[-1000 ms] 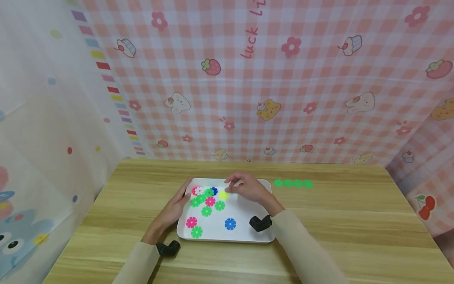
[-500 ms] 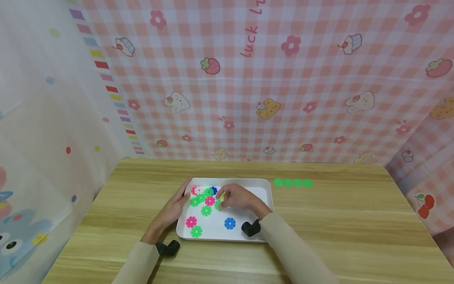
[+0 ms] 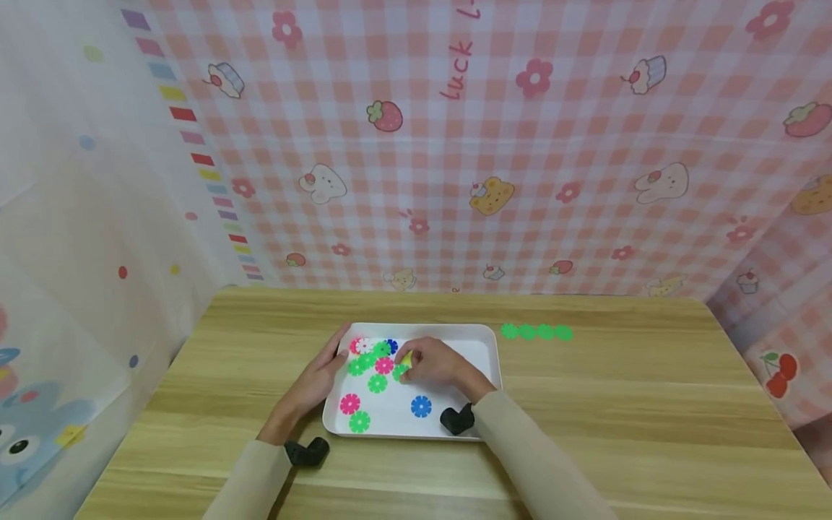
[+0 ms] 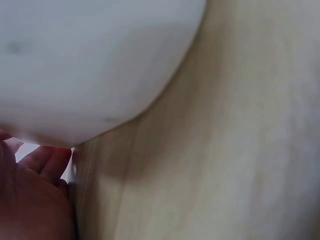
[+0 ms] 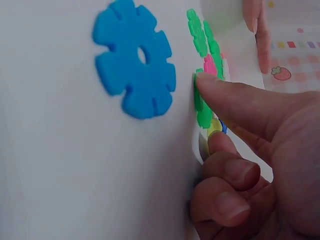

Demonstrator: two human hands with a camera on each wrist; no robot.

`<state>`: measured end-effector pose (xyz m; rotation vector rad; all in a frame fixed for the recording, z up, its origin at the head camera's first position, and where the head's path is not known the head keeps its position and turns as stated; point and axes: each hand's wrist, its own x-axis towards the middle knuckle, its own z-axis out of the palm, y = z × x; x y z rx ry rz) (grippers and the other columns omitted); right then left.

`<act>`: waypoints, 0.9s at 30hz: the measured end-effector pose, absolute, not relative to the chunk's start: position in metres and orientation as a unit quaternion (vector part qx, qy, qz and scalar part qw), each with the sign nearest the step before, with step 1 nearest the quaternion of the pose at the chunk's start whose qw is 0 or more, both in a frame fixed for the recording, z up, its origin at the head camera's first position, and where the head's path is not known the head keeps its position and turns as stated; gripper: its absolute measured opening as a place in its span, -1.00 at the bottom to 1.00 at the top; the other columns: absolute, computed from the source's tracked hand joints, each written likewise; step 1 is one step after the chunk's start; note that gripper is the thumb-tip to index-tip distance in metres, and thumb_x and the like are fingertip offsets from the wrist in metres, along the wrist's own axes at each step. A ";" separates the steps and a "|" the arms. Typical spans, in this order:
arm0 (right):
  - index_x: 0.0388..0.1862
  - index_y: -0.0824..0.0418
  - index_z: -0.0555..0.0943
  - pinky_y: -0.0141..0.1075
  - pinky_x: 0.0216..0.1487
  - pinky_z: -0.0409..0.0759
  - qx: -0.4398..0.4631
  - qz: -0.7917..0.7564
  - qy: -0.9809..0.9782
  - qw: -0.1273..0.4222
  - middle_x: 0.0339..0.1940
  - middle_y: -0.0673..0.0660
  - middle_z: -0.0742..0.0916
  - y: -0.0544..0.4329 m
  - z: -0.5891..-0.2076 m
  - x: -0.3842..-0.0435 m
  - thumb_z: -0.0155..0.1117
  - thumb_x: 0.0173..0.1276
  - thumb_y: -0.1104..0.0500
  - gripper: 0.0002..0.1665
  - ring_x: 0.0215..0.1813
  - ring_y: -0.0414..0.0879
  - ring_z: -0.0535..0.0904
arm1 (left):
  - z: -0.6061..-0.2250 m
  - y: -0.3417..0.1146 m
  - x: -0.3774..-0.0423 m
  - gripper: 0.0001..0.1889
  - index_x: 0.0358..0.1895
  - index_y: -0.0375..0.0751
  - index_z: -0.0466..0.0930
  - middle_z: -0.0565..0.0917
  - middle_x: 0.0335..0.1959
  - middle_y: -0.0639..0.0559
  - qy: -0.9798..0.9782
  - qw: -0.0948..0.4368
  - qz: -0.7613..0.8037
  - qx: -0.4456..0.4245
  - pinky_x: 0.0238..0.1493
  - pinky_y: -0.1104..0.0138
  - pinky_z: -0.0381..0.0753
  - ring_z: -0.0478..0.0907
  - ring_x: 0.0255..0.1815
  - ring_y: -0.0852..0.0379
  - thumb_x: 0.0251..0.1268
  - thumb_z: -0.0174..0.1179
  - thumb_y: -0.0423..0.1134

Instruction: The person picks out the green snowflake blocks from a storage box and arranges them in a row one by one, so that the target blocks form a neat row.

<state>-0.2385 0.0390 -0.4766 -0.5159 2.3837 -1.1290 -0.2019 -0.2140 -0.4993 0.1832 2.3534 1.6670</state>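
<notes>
Now my right hand (image 3: 434,363), thumb and forefinger nearly closed, pinches a green disc (image 5: 199,95) ten o'clock of centre in the white tray (image 3: 390,419); likely light, stiff, slick, best taken by its notched rim. My left hand (image 3: 320,377) grips the tray's ten-o'clock side.

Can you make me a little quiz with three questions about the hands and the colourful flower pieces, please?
1. How many pieces are in the green row on the table, outside the tray?

2. True or false: the left hand is holding the tray by its side.

3. What colour is the piece at the tip of the right hand's thumb: A white, B green, or C blue?

Key: 1. Four. 2. True. 3. B.
</notes>
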 end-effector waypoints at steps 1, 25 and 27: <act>-0.17 0.05 0.71 -0.33 -0.36 0.38 -0.186 -0.408 0.865 0.225 -0.51 0.03 0.57 0.039 -0.476 -0.238 0.50 0.20 0.19 -0.79 -0.42 -0.12 0.41 | -0.499 -0.214 -0.202 -0.43 0.62 0.18 -0.16 -0.16 0.65 0.12 0.809 0.125 0.571 0.063 0.59 -0.04 -0.34 -0.34 0.64 0.05 0.66 -0.32 -0.16; -0.27 0.10 0.59 -0.30 -0.21 0.48 -0.201 -0.409 0.868 0.196 -0.38 0.01 0.61 0.037 -0.474 -0.233 0.41 0.24 0.31 -0.82 -0.28 -0.12 0.48 | -0.500 -0.213 -0.202 -0.43 0.62 0.11 -0.16 -0.17 0.65 0.08 0.811 0.116 0.569 0.074 0.58 -0.05 -0.35 -0.36 0.64 0.02 0.66 -0.32 -0.18; -0.28 0.11 0.62 -0.32 -0.24 0.49 -0.198 -0.413 0.870 0.182 -0.39 0.00 0.63 0.039 -0.474 -0.233 0.38 0.27 0.31 -0.86 -0.30 -0.13 0.50 | -0.500 -0.213 -0.202 -0.43 0.62 0.10 -0.16 -0.17 0.65 0.08 0.811 0.117 0.569 0.074 0.58 -0.05 -0.35 -0.36 0.64 0.01 0.66 -0.32 -0.18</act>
